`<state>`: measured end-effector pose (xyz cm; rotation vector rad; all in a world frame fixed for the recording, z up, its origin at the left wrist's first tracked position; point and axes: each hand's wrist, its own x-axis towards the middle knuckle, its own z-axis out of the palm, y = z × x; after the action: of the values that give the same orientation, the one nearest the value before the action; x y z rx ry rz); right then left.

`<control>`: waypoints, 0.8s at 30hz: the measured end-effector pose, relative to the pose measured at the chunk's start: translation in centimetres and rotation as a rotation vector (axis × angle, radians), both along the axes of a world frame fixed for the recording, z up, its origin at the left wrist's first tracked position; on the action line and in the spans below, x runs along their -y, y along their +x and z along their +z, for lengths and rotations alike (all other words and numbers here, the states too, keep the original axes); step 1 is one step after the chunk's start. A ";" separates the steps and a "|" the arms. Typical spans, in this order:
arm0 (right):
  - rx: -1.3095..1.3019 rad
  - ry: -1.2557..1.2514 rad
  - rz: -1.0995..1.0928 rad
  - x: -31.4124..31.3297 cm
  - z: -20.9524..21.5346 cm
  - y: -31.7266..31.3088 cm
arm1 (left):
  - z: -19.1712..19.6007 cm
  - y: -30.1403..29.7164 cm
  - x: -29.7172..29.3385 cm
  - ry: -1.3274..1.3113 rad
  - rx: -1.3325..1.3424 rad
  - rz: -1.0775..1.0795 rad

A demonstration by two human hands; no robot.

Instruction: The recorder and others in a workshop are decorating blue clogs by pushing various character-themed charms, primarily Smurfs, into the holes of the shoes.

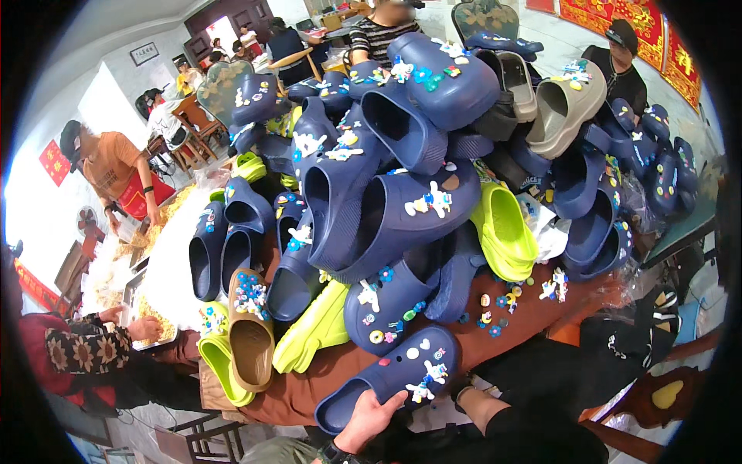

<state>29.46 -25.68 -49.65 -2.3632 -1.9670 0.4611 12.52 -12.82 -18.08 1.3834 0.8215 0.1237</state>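
Observation:
At the near edge of the table I hold a navy blue clog [394, 375] with small white and blue charms on its top. My left hand [371, 417] cups its toe end from below, thumb on the upper. My right hand [470, 396] meets the heel end and is mostly covered by the clog, with only the wrist and a dark band showing. Just behind rises a tall pile of navy clogs [386, 201], many of which carry charms.
Lime green clogs [502, 228], a tan clog [249, 340] and a beige clog [560, 104] lie in the pile on the brown table [309, 387]. Loose charms [495, 309] are scattered at right. At left, a person in patterned sleeves [85, 348] works at a tray [147, 309]. Other people stand around.

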 end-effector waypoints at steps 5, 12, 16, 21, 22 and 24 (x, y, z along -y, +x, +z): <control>-0.007 0.052 -0.047 0.6 -3.4 0.8 | -0.2 0.2 0.0 0.036 0.038 0.002; -0.026 0.122 -0.106 1.7 -8.2 1.7 | -0.4 0.0 0.3 0.030 -0.003 -0.027; -0.038 0.154 -0.153 2.2 -11.1 1.6 | -1.4 0.0 0.5 0.079 0.096 -0.009; -0.054 0.180 -0.221 3.2 -15.3 1.4 | -1.0 -0.2 0.5 0.091 0.017 -0.026; -0.058 0.185 -0.237 3.4 -15.6 1.5 | -1.1 -0.2 0.5 0.076 0.036 -0.019; -0.063 0.192 -0.253 3.7 -16.2 1.3 | -0.8 -0.3 0.6 0.071 0.064 -0.015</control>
<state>30.78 -29.36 -65.87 -2.3963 -1.5784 0.3141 12.23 -13.44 -18.86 1.4451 0.7596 0.1858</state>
